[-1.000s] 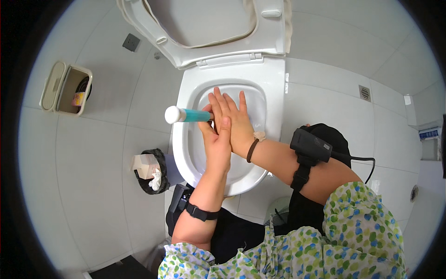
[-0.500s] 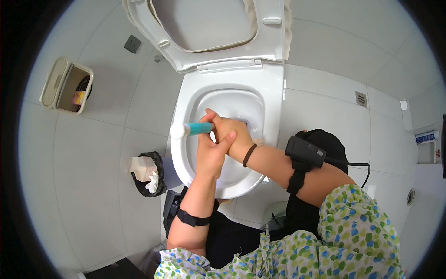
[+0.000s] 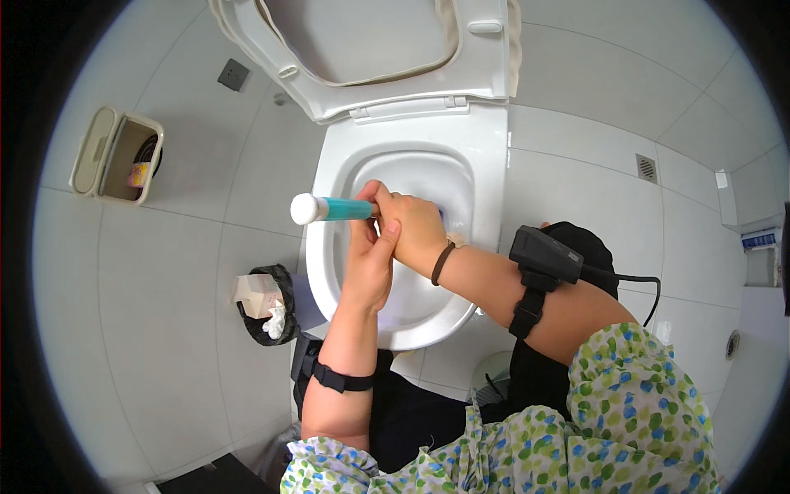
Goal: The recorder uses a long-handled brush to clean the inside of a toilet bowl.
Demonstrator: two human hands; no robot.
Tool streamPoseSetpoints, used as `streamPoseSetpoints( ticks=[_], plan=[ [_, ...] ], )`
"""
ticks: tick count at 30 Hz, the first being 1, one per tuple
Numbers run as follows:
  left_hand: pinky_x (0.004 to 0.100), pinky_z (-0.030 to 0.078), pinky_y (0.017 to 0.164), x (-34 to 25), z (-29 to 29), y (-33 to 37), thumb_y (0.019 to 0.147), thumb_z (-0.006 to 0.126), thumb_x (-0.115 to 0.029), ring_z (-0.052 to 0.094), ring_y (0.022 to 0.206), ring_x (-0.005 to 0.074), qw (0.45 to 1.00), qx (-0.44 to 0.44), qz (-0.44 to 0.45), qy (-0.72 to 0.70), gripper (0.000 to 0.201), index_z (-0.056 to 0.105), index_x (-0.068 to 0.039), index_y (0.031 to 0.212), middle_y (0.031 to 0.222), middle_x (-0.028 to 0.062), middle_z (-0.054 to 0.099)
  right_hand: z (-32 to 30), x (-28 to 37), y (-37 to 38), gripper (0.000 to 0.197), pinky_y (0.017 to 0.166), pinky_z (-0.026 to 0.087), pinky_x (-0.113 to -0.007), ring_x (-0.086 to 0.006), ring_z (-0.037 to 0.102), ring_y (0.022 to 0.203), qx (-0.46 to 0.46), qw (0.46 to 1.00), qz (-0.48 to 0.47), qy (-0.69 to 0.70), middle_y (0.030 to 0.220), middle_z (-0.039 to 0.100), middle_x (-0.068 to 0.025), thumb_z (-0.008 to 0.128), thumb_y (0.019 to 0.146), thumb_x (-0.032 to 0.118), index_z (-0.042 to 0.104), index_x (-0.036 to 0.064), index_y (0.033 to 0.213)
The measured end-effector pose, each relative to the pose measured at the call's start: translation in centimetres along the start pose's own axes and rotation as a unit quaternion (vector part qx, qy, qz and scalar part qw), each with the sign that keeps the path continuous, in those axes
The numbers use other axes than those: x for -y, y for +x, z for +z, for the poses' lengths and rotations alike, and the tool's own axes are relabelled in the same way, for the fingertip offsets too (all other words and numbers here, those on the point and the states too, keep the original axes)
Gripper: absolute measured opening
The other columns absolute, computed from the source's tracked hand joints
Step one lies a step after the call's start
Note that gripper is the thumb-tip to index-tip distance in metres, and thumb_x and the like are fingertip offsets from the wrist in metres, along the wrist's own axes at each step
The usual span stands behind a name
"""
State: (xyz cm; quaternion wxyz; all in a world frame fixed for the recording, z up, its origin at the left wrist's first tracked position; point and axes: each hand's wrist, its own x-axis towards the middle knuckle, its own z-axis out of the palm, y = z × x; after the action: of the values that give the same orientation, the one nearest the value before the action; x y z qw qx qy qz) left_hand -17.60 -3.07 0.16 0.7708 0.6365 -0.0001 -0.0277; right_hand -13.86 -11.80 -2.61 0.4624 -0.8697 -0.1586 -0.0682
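Both of my hands are closed around the handle of a toilet brush [image 3: 346, 209] over the white toilet bowl [image 3: 325, 272]. The handle is teal with a rounded white end that points left and up toward me. My left hand [image 3: 369, 263] wraps it nearer the white end. My right hand [image 3: 415, 235] lies over and against the left one, farther along the handle. Just past the right hand a small bit of blue shows inside the bowl; the rest of the brush's lower end is hidden behind my hands.
The toilet lid and padded seat [image 3: 387, 95] stand raised at the back. To the left is a bin [image 3: 284, 305] with a black liner, holding a carton and crumpled tissue. A cream open box [image 3: 119, 156] hangs on the left wall. A floor drain [image 3: 647, 168] lies right.
The handle's white end has moved up and slightly left. My hands have moved a little up with it and keep their grip.
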Motion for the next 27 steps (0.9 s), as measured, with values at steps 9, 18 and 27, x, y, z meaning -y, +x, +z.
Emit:
streamPoseSetpoints(
  ticks=[9,18,27],
  plan=[
    [0.0417,0.023,0.105,-1.1,-0.2,-0.7,0.061,0.077,-0.015,0.025,0.128,0.0256,0.982,0.09,-0.008,0.168,0.1,0.015,-0.008,0.139,0.127,0.0126,0.033,-0.4,-0.1,-0.6,0.015,0.049,0.046,-0.035,-0.0197,0.062,0.062,-0.027,0.999,-0.024,0.022,0.063,0.062,-0.0006,0.055,0.078,0.012,0.052,0.0114,0.093],
    [0.0369,0.03,0.1,-2.5,1.0,-1.7,0.065,0.078,-0.017,0.037,0.119,0.0239,0.973,-0.049,0.013,0.226,0.085,0.026,-0.005,0.131,0.128,0.015,0.033,-0.6,1.8,-0.8,0.017,0.052,0.048,-0.036,-0.0245,0.062,0.063,-0.046,0.993,-0.106,-0.027,0.068,0.062,-0.0052,0.058,0.074,0.015,0.055,0.0107,0.09],
    [0.0187,0.029,0.041,-12.1,2.6,-7.7,0.088,0.053,-0.026,0.038,0.055,0.0071,0.931,-0.061,0.333,0.138,0.039,0.047,0.002,0.114,0.068,0.001,0.04,-1.8,7.5,-6.4,0.026,0.056,0.046,-0.038,-0.0276,0.055,0.076,-0.055,0.962,-0.21,0.164,0.071,0.053,-0.0067,0.063,0.068,0.009,0.051,0.0091,0.09]
  ],
)
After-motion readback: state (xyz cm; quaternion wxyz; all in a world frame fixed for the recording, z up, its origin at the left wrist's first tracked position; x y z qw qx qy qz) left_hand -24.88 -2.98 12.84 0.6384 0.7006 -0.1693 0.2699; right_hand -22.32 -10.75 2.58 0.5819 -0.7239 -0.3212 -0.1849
